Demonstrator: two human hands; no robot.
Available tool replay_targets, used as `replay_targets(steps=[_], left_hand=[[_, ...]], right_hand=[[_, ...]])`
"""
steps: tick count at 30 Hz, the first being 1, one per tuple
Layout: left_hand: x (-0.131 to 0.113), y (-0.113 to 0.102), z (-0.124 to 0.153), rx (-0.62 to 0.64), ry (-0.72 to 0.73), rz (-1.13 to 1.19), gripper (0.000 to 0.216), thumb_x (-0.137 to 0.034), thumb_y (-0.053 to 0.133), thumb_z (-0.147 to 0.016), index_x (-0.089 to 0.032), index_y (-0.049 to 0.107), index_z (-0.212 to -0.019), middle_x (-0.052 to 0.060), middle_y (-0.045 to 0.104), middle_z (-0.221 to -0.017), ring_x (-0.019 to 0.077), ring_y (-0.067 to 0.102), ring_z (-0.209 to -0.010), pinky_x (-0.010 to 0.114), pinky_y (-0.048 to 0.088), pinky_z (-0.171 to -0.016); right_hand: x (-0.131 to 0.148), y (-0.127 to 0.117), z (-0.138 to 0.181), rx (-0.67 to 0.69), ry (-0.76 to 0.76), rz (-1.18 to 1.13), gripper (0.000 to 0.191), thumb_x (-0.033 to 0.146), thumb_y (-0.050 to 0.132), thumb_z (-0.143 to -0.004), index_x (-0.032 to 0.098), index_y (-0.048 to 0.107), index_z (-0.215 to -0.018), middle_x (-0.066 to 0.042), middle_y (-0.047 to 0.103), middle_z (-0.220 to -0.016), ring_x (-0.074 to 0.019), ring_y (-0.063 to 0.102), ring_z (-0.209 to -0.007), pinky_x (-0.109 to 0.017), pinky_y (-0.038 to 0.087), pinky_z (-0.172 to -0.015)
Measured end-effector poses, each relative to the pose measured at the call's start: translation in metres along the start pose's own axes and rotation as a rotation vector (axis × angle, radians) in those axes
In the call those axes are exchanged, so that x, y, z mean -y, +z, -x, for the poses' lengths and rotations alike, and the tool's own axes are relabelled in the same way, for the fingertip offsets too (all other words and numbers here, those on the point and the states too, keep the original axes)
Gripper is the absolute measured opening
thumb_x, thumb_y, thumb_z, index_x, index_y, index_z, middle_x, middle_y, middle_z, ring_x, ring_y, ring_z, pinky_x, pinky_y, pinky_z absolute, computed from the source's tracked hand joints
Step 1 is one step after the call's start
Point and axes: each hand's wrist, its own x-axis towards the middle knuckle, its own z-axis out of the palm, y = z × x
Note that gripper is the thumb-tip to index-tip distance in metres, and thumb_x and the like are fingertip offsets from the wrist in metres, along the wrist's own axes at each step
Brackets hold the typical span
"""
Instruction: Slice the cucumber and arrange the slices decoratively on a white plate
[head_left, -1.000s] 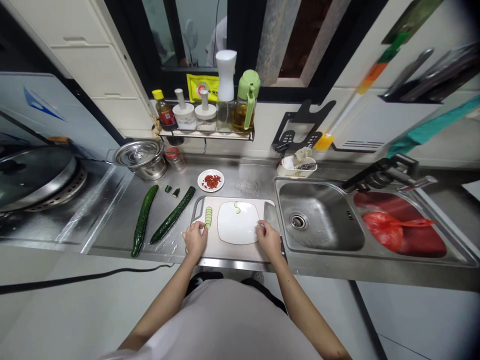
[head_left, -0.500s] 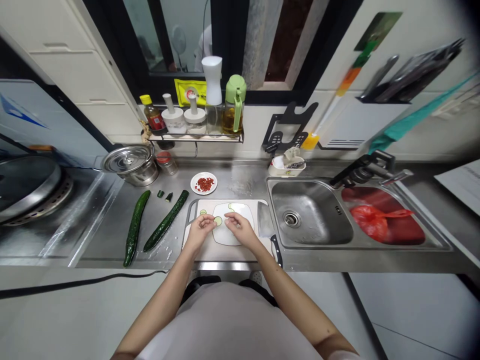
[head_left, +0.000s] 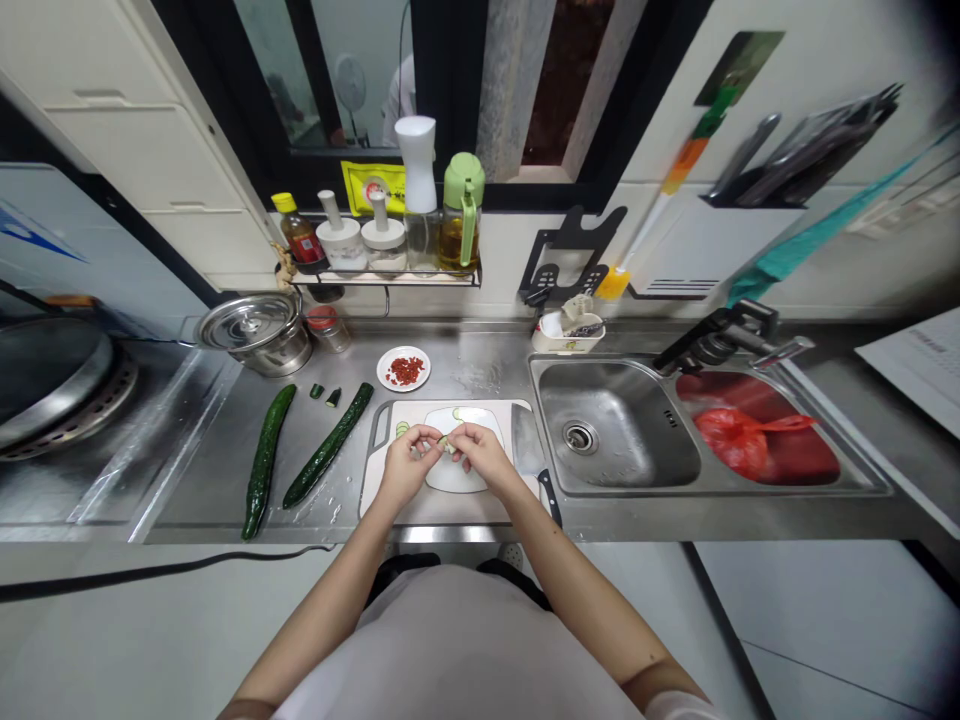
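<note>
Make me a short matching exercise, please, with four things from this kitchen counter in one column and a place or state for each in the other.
Things
1. Knife
2. Small round plate
3. Red plastic bag
4. Left hand and right hand

Places or states
A. Holding a small pale-green piece over the white plate
B. In the right-hand sink basin
C. Lying at the right side of the cutting board
D. Bearing chopped red bits

Right pairs: 1-C, 2-D, 3-B, 4-A
</note>
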Motion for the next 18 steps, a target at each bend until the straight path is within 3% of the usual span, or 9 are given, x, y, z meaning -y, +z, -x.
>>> replay_targets(steps=[6,10,12,15,18], left_hand=[[0.002,0.001,0.002,-0.025,-0.047,0.032,0.022,-0.034,0.074,-0.068,-0.018,0.065,-0.08,0.0,0.061,-0.07,0.0106,0.047,-0.063,0.023,0.038,-0.065],[-0.002,0.002,0.006,0.009,-0.305,0.229,0.037,-0.052,0.07,-0.07,-0.018,0.06,-0.081,-0.003,0.056,-0.057,0.0081,0.042,-0.049,0.021,0.03,-0.051],[-0.007,0.003,0.007,0.075,-0.455,0.368,0.044,-0.059,0.067,-0.072,-0.018,0.058,-0.088,-0.001,0.061,-0.061,0.0073,0.044,-0.048,0.019,0.028,-0.048],[-0.014,0.002,0.006,0.116,-0.565,0.538,0.048,-0.055,0.071,-0.07,-0.02,0.056,-0.098,0.001,0.067,-0.076,0.0067,0.052,-0.054,0.017,0.031,-0.049],[-0.017,0.0,0.002,0.12,-0.596,0.591,0.047,-0.045,0.077,-0.067,-0.021,0.057,-0.102,0.001,0.067,-0.081,0.0058,0.055,-0.058,0.015,0.032,-0.05]], right_hand=[[-0.001,0.0,0.0,-0.002,-0.018,0.005,0.023,0.041,0.064,-0.071,0.019,0.056,-0.071,0.004,0.053,-0.057,-0.0097,0.051,-0.051,-0.017,0.032,-0.038],[-0.004,-0.004,-0.003,-0.011,-0.145,0.051,0.025,0.044,0.064,-0.074,0.02,0.058,-0.074,0.003,0.055,-0.06,-0.0108,0.051,-0.055,-0.019,0.036,-0.043],[-0.005,-0.007,-0.004,-0.005,-0.241,0.107,0.025,0.044,0.064,-0.076,0.02,0.06,-0.074,0.002,0.058,-0.064,-0.0113,0.053,-0.059,-0.022,0.041,-0.052],[-0.005,-0.011,-0.004,0.009,-0.374,0.194,0.023,0.042,0.064,-0.079,0.019,0.062,-0.074,0.0,0.063,-0.071,-0.0125,0.055,-0.068,-0.025,0.045,-0.066],[-0.004,-0.014,-0.002,0.046,-0.433,0.252,0.023,0.041,0.063,-0.082,0.019,0.065,-0.076,-0.001,0.066,-0.075,-0.014,0.057,-0.073,-0.026,0.044,-0.07]])
